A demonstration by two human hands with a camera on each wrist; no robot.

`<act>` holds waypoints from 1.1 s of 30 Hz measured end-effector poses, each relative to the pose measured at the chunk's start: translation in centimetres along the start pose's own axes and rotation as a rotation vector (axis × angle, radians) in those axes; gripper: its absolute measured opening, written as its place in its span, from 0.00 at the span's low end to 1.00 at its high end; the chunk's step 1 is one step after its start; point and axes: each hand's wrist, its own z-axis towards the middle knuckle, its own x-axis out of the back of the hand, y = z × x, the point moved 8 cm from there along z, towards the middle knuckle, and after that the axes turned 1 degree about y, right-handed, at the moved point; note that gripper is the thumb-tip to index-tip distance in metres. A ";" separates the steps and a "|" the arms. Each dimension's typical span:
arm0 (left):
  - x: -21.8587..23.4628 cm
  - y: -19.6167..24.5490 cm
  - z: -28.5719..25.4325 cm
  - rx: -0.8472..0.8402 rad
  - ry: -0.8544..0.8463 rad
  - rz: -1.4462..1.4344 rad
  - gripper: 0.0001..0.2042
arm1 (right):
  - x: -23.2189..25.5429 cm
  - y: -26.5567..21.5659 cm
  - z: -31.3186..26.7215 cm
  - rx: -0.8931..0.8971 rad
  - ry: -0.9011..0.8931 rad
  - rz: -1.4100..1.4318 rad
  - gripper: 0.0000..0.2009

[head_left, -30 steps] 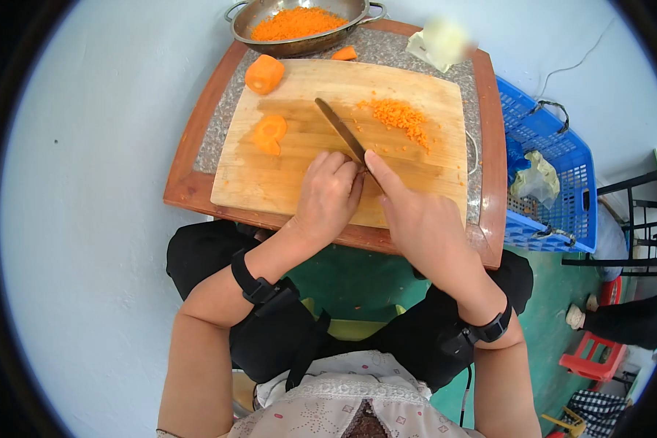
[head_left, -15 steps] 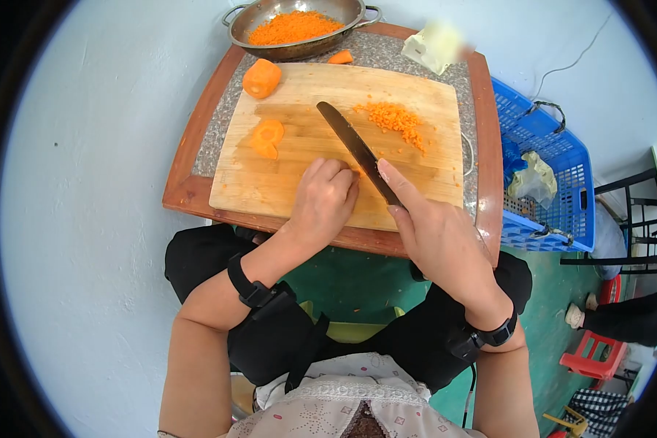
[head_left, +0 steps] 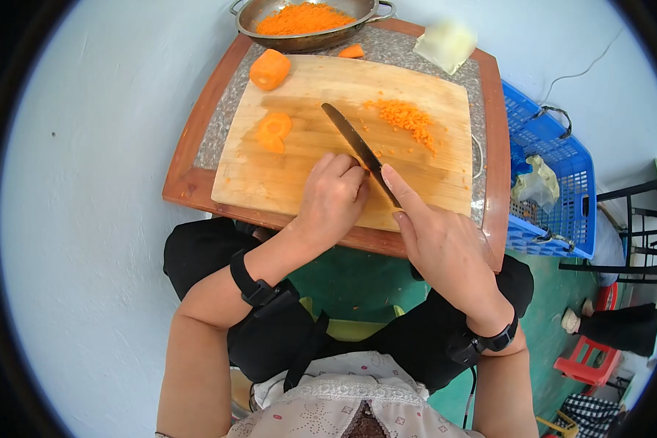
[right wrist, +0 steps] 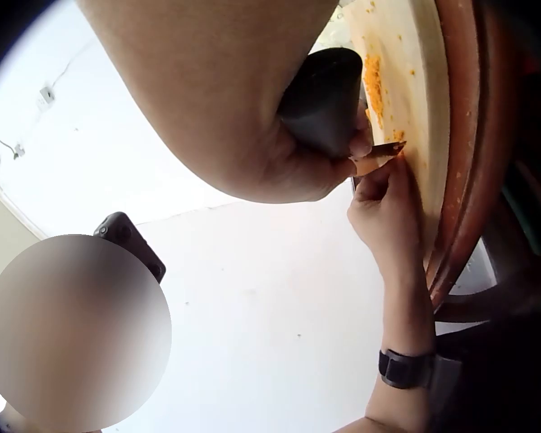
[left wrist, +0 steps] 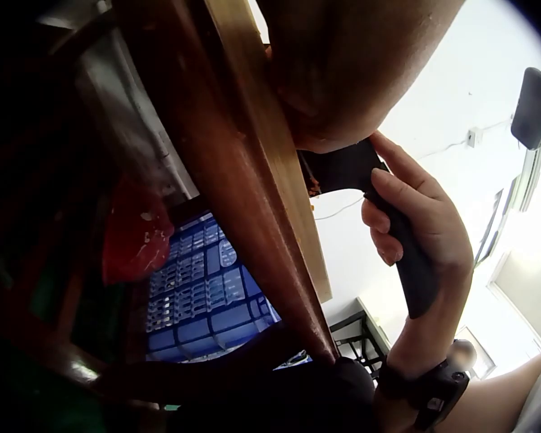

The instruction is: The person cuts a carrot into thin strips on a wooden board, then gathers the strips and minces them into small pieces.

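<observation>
My right hand [head_left: 449, 244] grips the black handle [left wrist: 413, 262] of a kitchen knife [head_left: 354, 139], index finger laid along the blade. The blade slants over the wooden cutting board [head_left: 306, 182], its tip pointing away and left. Close beside the blade, my left hand [head_left: 334, 191] has curled fingers pressing a small carrot piece on the board. That piece is mostly hidden; a bit of orange shows at the fingertips in the head and right wrist views. Chopped carrot [head_left: 405, 118] lies right of the blade, carrot slices [head_left: 274, 131] left of it.
A thick carrot chunk [head_left: 269, 69] sits at the board's far left corner. Behind are a metal pan [head_left: 306, 42] of chopped carrot, a small carrot piece [head_left: 351, 51] and a pale wrapper [head_left: 447, 47]. A blue basket [head_left: 569, 160] stands right of the table; a wall runs along the left.
The knife has lifted off the left fingertips and shifted slightly right, showing more of its blade face, then come back close beside them. The left hand has stayed nearly in place.
</observation>
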 end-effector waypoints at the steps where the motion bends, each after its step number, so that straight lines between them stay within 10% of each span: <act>1: 0.0 0.0 0.0 -0.008 0.002 -0.001 0.05 | -0.1 0.0 0.0 0.007 0.002 -0.012 0.27; 33: 0.3 -0.6 -0.2 0.054 0.040 -0.052 0.04 | -1.6 1.4 2.2 -0.052 0.059 0.045 0.30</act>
